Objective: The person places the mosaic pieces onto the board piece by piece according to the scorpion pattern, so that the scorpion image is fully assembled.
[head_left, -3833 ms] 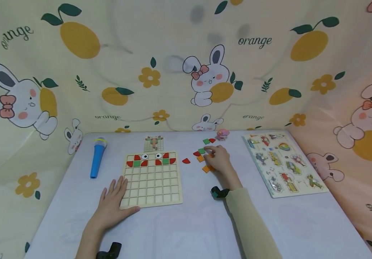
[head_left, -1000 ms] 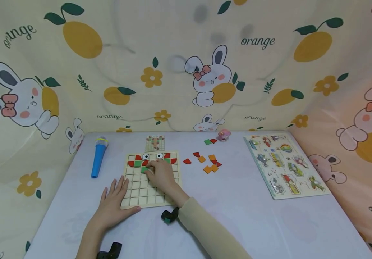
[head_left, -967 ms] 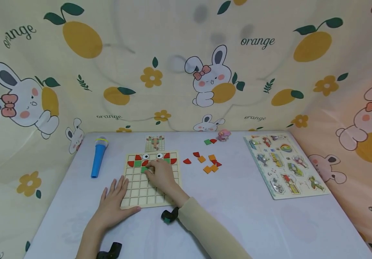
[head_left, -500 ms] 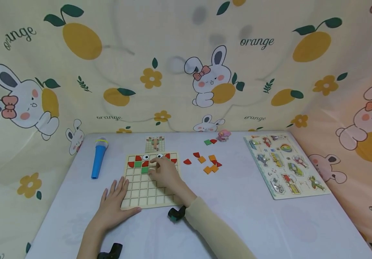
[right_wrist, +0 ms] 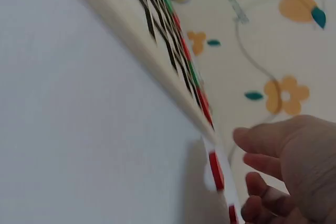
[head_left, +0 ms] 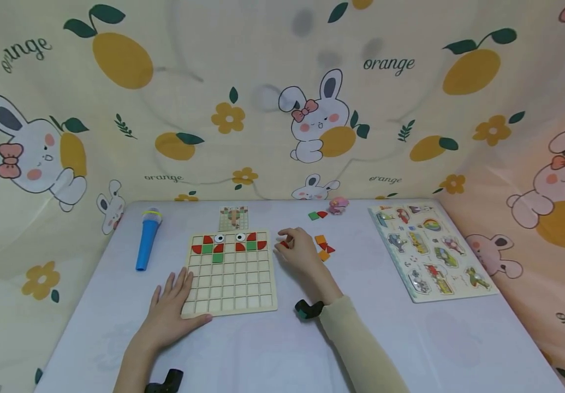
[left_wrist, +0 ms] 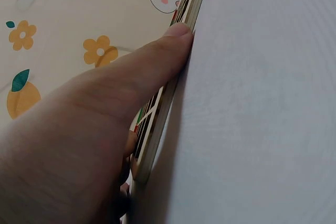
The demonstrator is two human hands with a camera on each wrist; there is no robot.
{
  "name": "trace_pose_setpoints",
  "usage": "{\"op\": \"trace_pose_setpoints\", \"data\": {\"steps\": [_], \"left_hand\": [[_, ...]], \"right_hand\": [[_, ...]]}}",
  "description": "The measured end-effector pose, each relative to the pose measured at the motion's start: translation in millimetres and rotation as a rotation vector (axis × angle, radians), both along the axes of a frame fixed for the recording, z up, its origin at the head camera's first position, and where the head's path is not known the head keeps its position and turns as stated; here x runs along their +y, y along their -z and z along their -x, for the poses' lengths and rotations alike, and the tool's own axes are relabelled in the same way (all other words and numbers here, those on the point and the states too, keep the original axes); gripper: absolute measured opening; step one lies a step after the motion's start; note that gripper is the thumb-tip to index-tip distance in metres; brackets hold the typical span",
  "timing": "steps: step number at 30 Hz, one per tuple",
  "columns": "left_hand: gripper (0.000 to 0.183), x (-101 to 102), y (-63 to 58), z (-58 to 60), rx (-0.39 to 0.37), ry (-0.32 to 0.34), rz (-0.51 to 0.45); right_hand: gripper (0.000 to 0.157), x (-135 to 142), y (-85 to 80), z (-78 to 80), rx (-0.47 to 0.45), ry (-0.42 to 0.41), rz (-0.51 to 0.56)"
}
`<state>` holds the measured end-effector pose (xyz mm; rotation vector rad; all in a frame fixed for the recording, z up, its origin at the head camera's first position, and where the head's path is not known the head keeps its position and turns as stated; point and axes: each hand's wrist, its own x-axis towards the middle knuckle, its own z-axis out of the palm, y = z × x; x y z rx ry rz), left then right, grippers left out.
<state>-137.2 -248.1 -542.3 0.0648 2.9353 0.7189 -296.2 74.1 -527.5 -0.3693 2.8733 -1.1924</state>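
A wooden grid board lies on the table with red, green and eye pieces in its upper rows. One green square sits in the third row. My left hand rests flat along the board's left side; its thumb presses the near edge in the left wrist view. Right of the board, my right hand hovers at a red quarter-round piece, thumb and fingers loosely bent and apart. In the right wrist view that red piece lies on the table beside the fingertips.
Orange squares and red pieces lie partly behind the right hand. Farther back are a green square and a pink figurine. A pattern card, a blue toy microphone and a picture puzzle board surround the grid board.
The right hand set a green square into the board's third row, let go, and moved right to the loose red piece. The left hand has stayed on the board.
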Motion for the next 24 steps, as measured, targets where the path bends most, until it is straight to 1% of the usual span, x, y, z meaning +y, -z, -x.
{"op": "trace_pose_setpoints", "data": {"steps": [3, 6, 8, 14, 18, 21, 24], "left_hand": [[0.127, -1, -0.2, 0.0, 0.004, 0.0, 0.0], [0.127, -2, 0.0, 0.0, 0.001, 0.001, 0.002], [0.127, -1, 0.5, 0.1, -0.001, 0.0, 0.0], [0.127, 0, 1.6, 0.3, 0.0, -0.001, 0.001], [0.127, 0, 1.1, 0.9, 0.01, 0.004, 0.009], [0.128, 0, 1.3, 1.7, 0.01, 0.006, 0.007], [0.129, -2, 3.5, -0.4, -0.013, 0.001, 0.003]], "right_hand": [[0.038, 9, 3.5, 1.2, -0.051, -0.003, -0.017], [0.039, 13, 6.1, 0.7, -0.07, -0.002, -0.032], [0.037, 14, 7.9, -0.1, -0.059, -0.006, -0.044], [0.028, 15, 14.0, -3.0, 0.021, -0.033, -0.076], [0.025, 16, 17.0, -3.8, 0.063, -0.038, -0.054], [0.025, 16, 18.6, -4.2, 0.074, -0.038, -0.034], [0.025, 14, 22.6, -4.9, 0.075, -0.051, -0.045]]}}
